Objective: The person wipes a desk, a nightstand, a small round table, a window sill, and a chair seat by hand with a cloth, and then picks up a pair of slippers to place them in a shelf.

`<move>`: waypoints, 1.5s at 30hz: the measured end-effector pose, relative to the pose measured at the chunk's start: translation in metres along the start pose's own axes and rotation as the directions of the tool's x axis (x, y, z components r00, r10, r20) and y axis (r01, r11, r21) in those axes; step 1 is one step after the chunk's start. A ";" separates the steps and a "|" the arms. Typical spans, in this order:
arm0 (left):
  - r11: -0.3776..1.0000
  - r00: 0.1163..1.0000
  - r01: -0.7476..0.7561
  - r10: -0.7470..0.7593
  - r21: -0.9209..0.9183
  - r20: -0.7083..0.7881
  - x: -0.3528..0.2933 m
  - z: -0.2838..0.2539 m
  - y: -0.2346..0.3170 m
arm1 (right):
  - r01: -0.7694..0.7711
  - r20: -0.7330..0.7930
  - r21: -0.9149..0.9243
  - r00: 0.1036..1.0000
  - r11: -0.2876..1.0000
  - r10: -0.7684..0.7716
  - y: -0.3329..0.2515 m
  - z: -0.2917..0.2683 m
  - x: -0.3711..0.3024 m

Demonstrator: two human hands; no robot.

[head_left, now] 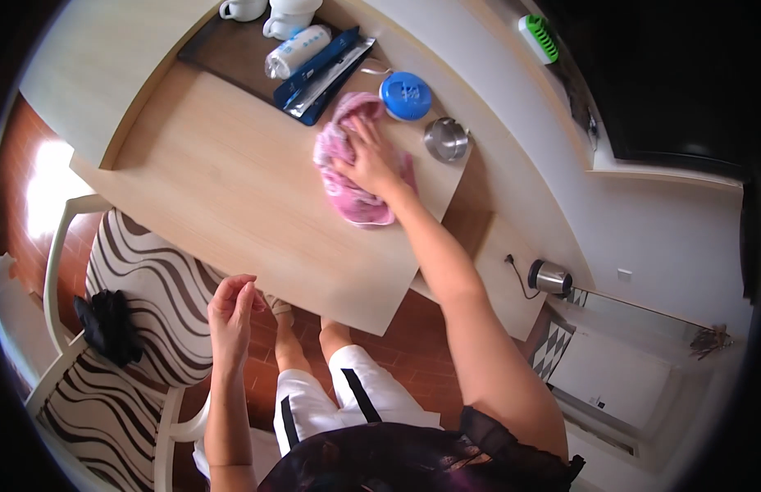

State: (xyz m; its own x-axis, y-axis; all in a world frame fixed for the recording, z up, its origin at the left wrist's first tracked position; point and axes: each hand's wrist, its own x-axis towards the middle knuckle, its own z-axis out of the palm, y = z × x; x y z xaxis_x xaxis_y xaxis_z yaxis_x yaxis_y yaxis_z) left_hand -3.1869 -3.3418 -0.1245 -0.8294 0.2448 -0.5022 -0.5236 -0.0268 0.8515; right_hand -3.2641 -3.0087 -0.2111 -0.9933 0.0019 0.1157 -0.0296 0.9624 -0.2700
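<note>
A pink patterned cloth (360,203) lies bunched on the light wooden table (233,164), with a paler fold at its far end. My right hand (369,160) presses down on it, fingers bent into the fabric and gripping it. The hand is slightly blurred. Just beyond the cloth stands a round container with a blue lid (406,96). A shiny metal bowl (446,139) sits to its right, close to the table's edge. Over the near edge of the table hangs my left hand (233,305), empty, its fingers loosely bent and the thumb apart from them.
A dark tray (225,51) at the far side bears white cups (289,15), a wrapped white roll (298,51) and blue packets (319,78). Striped chairs (143,295) stand at the left, a black item (110,326) on one. A metal kettle (550,277) stands at the right.
</note>
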 end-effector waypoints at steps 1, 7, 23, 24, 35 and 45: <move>0.999 1.000 0.029 -0.029 0.025 0.001 -0.007 -0.008 -0.002 | 0.031 -0.026 0.012 0.999 0.999 -0.030 0.006 -0.003 -0.020; 0.960 0.974 0.143 -0.093 0.239 -0.209 -0.050 -0.084 -0.070 | -0.265 -0.123 -0.028 0.958 0.964 0.260 -0.004 -0.023 -0.166; 0.928 0.897 0.138 0.030 0.345 -0.440 -0.296 -0.219 -0.177 | 0.339 -0.013 0.589 0.911 0.734 -0.412 -0.287 0.087 -0.038; 0.939 0.890 0.161 -0.005 0.303 -0.456 -0.325 -0.234 -0.186 | 0.172 0.048 0.742 0.950 0.648 -0.308 -0.298 0.080 -0.063; 0.979 0.730 0.196 -0.109 0.055 -0.674 -0.639 -0.479 -0.264 | -0.577 0.578 0.815 0.816 -0.042 -0.003 -0.596 -0.007 -0.271; 0.979 0.656 0.087 0.082 0.184 -0.750 -0.725 -0.634 -0.210 | -0.806 0.724 0.579 0.436 0.127 -0.534 -0.956 0.047 -0.352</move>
State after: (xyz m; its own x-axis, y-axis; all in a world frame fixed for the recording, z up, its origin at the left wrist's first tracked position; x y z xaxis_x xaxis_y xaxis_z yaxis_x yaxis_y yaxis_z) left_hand -2.5992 -4.1278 -0.0345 -0.7334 -0.5686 -0.3725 -0.5493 0.1730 0.8175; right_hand -2.8917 -3.9422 -0.0391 -0.4983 -0.7100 -0.4976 0.7317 -0.0364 -0.6806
